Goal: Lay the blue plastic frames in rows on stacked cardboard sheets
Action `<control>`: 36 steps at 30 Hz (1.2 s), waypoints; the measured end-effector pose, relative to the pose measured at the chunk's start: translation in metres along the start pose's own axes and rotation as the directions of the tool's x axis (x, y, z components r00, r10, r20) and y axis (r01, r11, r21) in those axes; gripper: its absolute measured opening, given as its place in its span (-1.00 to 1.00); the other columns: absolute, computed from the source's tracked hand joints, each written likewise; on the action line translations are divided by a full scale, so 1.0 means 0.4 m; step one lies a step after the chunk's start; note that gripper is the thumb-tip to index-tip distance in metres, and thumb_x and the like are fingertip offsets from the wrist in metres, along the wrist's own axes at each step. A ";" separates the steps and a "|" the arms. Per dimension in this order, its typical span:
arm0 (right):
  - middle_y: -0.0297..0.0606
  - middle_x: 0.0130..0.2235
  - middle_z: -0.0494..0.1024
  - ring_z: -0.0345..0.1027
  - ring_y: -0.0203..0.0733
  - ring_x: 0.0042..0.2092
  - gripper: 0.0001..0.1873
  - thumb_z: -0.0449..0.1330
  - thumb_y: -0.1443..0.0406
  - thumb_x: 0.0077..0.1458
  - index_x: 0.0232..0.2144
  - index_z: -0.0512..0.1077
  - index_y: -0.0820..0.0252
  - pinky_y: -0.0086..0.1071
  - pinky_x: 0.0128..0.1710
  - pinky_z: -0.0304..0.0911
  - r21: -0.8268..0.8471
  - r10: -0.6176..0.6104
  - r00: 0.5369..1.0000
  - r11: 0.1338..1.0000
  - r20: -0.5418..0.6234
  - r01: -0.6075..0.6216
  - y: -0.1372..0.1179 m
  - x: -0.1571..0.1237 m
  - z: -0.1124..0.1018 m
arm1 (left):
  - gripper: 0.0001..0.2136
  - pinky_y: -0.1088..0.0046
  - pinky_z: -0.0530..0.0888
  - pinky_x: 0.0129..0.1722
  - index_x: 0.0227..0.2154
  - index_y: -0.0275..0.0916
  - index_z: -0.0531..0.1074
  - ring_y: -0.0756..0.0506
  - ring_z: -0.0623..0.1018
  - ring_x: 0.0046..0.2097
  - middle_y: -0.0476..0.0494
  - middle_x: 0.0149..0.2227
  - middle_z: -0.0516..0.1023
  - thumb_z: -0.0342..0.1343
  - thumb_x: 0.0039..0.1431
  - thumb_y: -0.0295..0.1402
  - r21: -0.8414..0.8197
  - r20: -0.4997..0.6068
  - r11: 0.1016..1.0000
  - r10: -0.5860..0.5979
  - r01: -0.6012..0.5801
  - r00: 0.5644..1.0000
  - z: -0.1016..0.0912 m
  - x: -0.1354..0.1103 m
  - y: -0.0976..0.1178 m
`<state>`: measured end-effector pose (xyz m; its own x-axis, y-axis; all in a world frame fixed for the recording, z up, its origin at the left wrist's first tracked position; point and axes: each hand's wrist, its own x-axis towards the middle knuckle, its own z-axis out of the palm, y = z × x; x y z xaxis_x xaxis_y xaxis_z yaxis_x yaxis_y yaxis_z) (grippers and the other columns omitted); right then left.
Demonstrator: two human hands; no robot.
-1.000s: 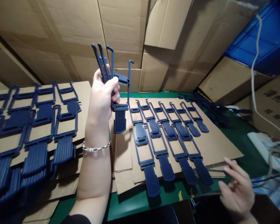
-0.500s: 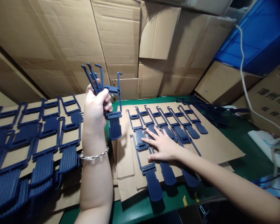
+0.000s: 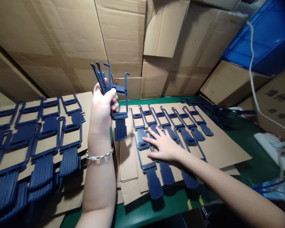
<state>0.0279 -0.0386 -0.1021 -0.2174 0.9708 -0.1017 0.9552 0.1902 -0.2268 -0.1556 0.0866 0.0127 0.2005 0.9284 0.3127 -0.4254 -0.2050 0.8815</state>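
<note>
My left hand [image 3: 103,103] is raised and closed round several dark blue plastic frames [image 3: 121,126], each with hooked prongs and a ribbed paddle end. One of these hangs out to the right of the fist, its paddle down. My right hand [image 3: 162,145] lies spread over matching blue frames [image 3: 152,186] set out in two rows on a cardboard sheet [image 3: 224,147]. Its fingers rest on or just above the middle of the rows, hiding parts of a few frames.
More blue frames [image 3: 70,161] lie overlapping on a cardboard stack at the left. Cardboard boxes [image 3: 121,38] wall off the back of the green table [image 3: 137,213]. Dark parts [image 3: 204,110] are heaped at the back right, near a white cable [image 3: 252,60] and a blue crate [image 3: 258,38].
The view has shifted slightly. My left hand with its frames sits a little further right. The front-row frames near my right hand have moved slightly up and left.
</note>
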 end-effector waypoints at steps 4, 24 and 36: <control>-0.33 0.29 -0.31 -0.55 0.26 0.25 -0.27 0.01 -0.20 -0.02 0.18 0.04 -0.27 0.28 0.09 -0.45 0.022 0.007 1.000 1.000 -0.003 -0.007 0.003 0.019 0.002 | -0.72 0.53 0.08 -0.68 -0.25 -0.06 0.22 0.09 0.13 -0.66 0.10 -0.59 0.16 0.10 -0.01 -0.49 -0.006 0.018 1.000 -0.001 0.002 1.000 0.004 -0.001 -0.004; -0.32 0.28 -0.28 -0.49 0.18 0.26 -0.33 -0.10 -0.09 0.14 0.24 -0.06 -0.10 0.22 0.14 -0.29 -0.103 0.174 0.980 0.977 -0.098 -0.184 0.230 -0.134 -0.017 | -0.74 0.51 0.09 -0.68 -0.28 -0.06 0.20 0.08 0.16 -0.66 0.11 -0.59 0.17 0.10 -0.01 -0.46 -0.002 0.040 1.000 -0.004 0.004 0.999 0.006 -0.001 -0.009; -0.44 0.27 -0.20 -0.37 0.19 0.26 -0.36 -0.11 -0.12 0.12 0.21 0.04 -0.14 0.16 0.16 -0.24 -0.136 0.141 0.987 0.979 -0.075 -0.150 0.206 -0.090 -0.023 | -0.73 0.51 0.10 -0.69 -0.27 -0.05 0.21 0.08 0.16 -0.67 0.12 -0.60 0.17 0.11 -0.01 -0.47 -0.009 0.029 1.000 -0.014 0.014 0.999 0.008 0.000 -0.009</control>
<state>0.1161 -0.0564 -0.1082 -0.0653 0.9961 -0.0600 0.9953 0.0607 -0.0756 -0.1513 0.0865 0.0105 0.2316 0.9218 0.3108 -0.4306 -0.1894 0.8825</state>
